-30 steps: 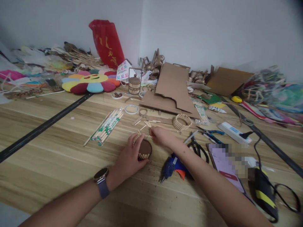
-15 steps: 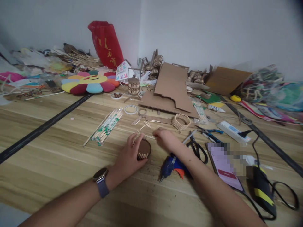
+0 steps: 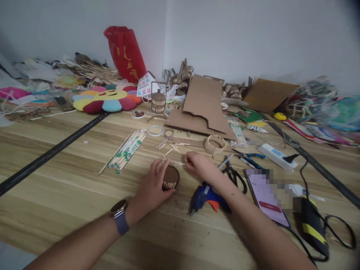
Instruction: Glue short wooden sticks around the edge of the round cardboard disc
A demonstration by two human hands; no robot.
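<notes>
A round brown cardboard disc lies on the table, with short wooden sticks standing along its near edge. My left hand is wrapped round the left side of this piece, thumb in front and fingers behind. Beyond the disc, to its right, my right hand is closed, fingertips curled together low over the table. A thin pale stick lies at or near those fingertips; whether they grip it is hidden. Several loose cut sticks lie just behind the hands. A blue hot glue gun rests below my right forearm.
Black scissors, blue-handled pliers, a phone and a power strip lie on the right. A ring of sticks and cardboard sheets stand behind. Packed sticks lie left.
My right hand has shifted slightly to the right, away from the disc, its fingers more curled. My left hand stays on the disc piece.
</notes>
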